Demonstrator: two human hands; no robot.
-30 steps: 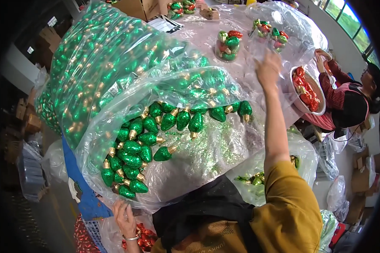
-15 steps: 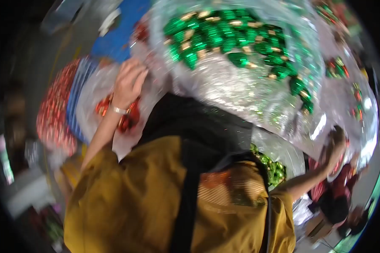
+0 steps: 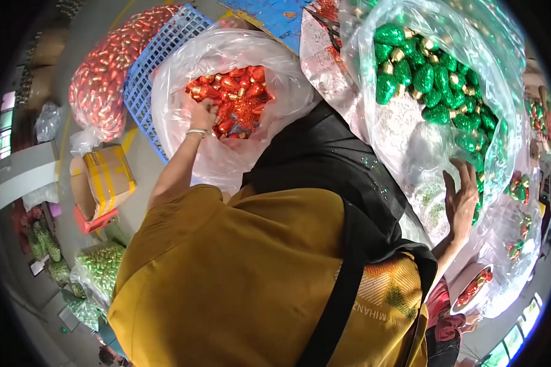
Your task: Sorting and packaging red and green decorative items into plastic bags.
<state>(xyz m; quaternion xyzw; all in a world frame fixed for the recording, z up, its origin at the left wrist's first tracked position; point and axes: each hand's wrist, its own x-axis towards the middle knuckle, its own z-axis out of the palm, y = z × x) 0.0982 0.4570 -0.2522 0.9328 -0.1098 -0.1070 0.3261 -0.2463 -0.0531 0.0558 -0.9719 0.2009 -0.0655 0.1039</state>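
Note:
My left hand (image 3: 200, 115) is at the left side of the mouth of a clear plastic bag (image 3: 171, 73), right beside glittery red bulb-shaped ornaments (image 3: 242, 92) with gold caps. Its fingers are curled in; whatever they hold, if anything, is hidden. Over on the right, my right hand (image 3: 462, 199) has its fingers apart and nothing visible in them. It hovers by the near edge of a large clear bag (image 3: 382, 131), close to several glittery green bulb-shaped ornaments (image 3: 433, 85) with gold caps. Silvery glitter covers the bare part inside that bag.
Behind the red ornaments' bag stands a blue plastic crate (image 3: 142, 92), with a full bag of red ornaments (image 3: 107, 79) beyond it. A taped cardboard box (image 3: 107, 180) sits at left. A white bowl of red ornaments (image 3: 471, 286) and bagged mixed ornaments (image 3: 520, 186) are at right.
The view has swung left, bringing the red ornaments' bag into fuller sight. My left hand has gone to that bag's mouth; my right hand has come from the far right to the green ornaments' bag.

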